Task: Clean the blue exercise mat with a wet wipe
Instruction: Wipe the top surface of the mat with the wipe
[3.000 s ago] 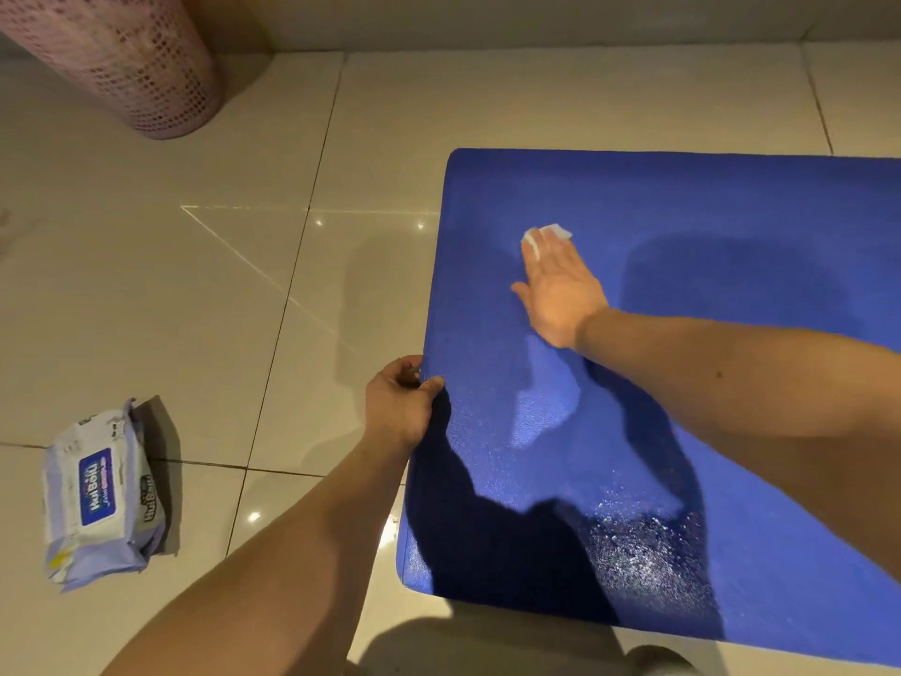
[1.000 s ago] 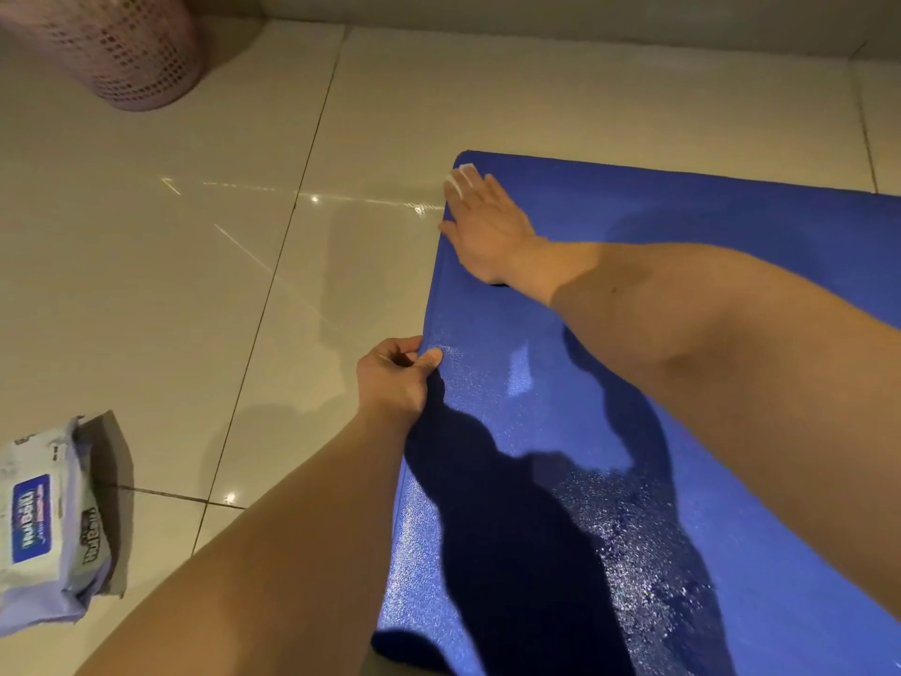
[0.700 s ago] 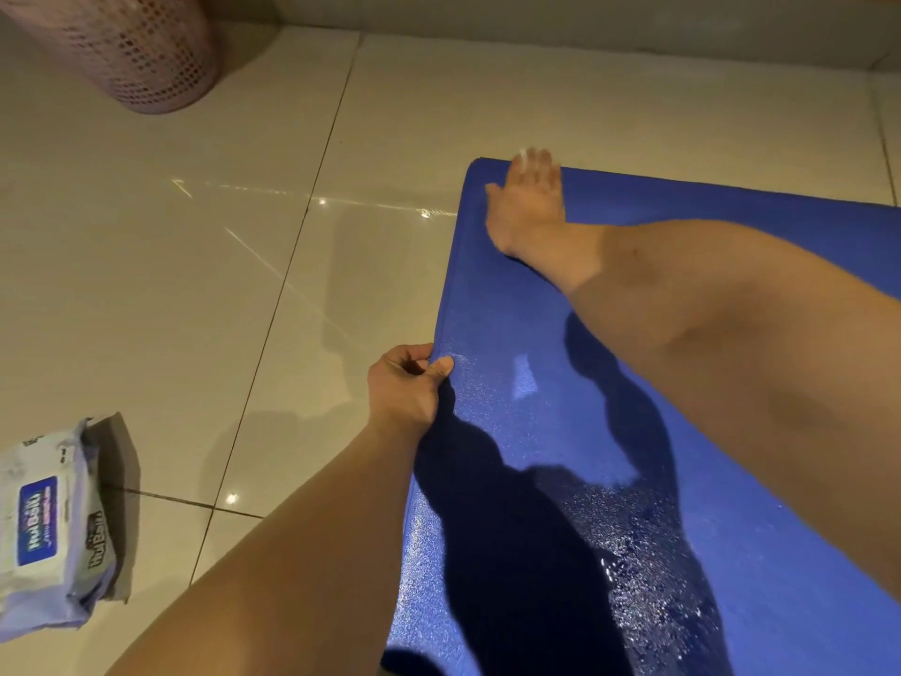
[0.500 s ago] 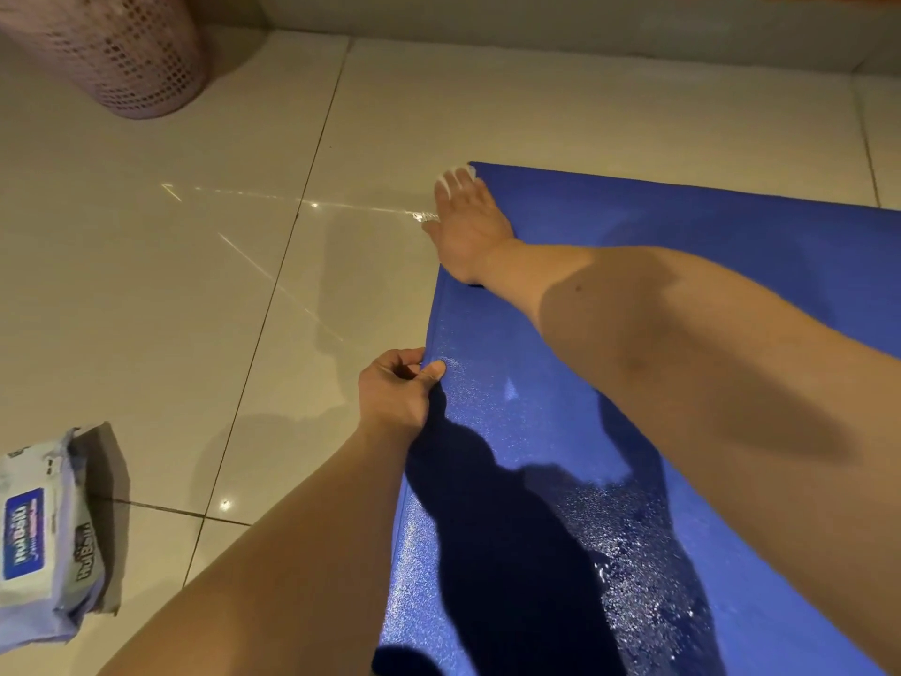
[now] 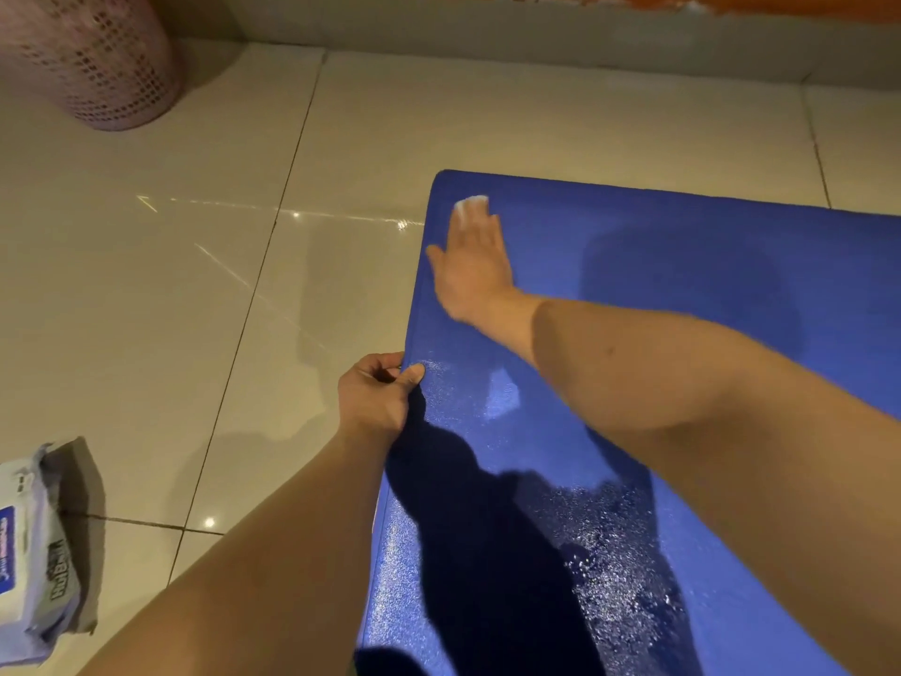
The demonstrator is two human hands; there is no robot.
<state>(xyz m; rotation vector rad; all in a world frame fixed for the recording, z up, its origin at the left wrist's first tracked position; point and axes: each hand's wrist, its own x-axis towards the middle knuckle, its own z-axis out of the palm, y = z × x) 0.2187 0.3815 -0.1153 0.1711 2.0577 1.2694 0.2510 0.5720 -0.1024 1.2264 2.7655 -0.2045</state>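
Far left, low in the frame, there's the soft white-and-blue plastic pack of wet wipes, lying on the glossy cream tiled floor and half cut off by the edge. Up in the upper left corner stands a pink perforated plastic basket, well apart from everything else. Moving in towards the centre, here's the left hand: fingers curled under and thumb on top, pinching the left edge of the blue textured exercise mat. That mat lies flat on the tiles and fills the right half of the picture; its short left edge runs from the upper centre down to the bottom, and its long side heads off to the right, out of frame, so the far end is not visible. Up near the mat's upper left corner the right hand is laid flat, fingers straight and together, pressing a small folded white wet wipe onto the surface, with only a strip showing beyond the fingertips. The right forearm crosses the mat from the right. Lower right, a wet glistening patch shines on the blue, beside the arms' dark shadows. Along the top runs a grey wall base
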